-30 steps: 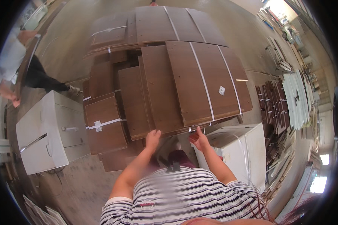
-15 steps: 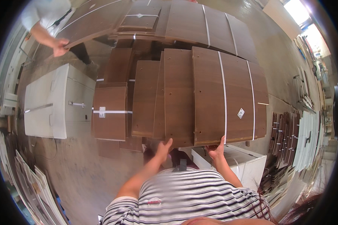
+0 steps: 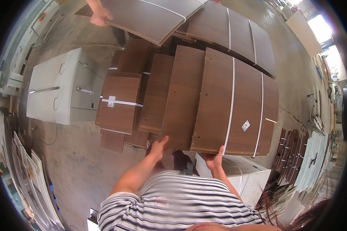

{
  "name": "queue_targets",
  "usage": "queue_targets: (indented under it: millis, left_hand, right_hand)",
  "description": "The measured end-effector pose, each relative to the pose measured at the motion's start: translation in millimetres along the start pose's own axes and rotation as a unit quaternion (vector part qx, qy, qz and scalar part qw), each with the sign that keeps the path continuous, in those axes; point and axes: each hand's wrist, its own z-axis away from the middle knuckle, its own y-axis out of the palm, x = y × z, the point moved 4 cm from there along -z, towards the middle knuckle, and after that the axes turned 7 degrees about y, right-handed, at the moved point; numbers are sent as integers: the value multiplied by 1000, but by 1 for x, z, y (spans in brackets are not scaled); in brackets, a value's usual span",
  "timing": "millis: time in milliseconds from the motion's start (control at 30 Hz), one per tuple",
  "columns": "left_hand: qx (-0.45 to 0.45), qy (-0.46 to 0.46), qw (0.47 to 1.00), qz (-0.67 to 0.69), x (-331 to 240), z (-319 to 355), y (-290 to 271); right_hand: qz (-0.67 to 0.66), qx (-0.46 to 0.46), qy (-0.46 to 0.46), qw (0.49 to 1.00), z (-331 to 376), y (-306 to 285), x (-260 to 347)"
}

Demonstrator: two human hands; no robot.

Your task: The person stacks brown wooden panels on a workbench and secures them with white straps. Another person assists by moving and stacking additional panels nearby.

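Several brown wooden panels lie overlapped in front of me. My left hand [image 3: 158, 148] grips the near edge of a long brown panel [image 3: 180, 100], thumb on top and fingers hidden beneath. Beside it, my right hand [image 3: 214, 159] holds the near edge of a strapped bundle of brown panels [image 3: 216, 104]; its thumb rests by a white strap and its fingers go underneath. That bundle lies partly over the long panel. A narrower brown panel [image 3: 156, 92] sits just left of them, next to a smaller strapped brown bundle [image 3: 120, 115].
At the far left, a co-worker's hand [image 3: 101, 16] holds a strapped panel stack [image 3: 146, 21]. Another strapped stack [image 3: 235, 32] lies behind mine. A white cabinet [image 3: 52, 88] stands left. A white box-like unit [image 3: 250, 175] is beneath my right arm. Bundled strips [image 3: 291, 154] lie right.
The co-worker's hand and strapped stack have moved right, closer to my panels. My panels have tilted and slid slightly, with both hands still at their near edges. My view has turned a little.
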Motion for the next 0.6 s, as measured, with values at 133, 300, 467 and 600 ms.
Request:
queue_targets:
  millis: [133, 300, 467, 600]
  left_hand:
    - [-46, -11, 999, -24, -16, 7, -42]
    - [-65, 14, 998, 11, -31, 16, -78]
    - [-63, 18, 997, 41, -34, 23, -104]
    - [-71, 4, 997, 42, -38, 28, -113]
  right_hand:
    - [-44, 18, 18, 999, 8, 17, -39]
    - [-16, 14, 78, 997, 9, 34, -76]
    - [-12, 13, 96, 995, 18, 52, -98]
    - [16, 14, 68, 997, 21, 57, -109]
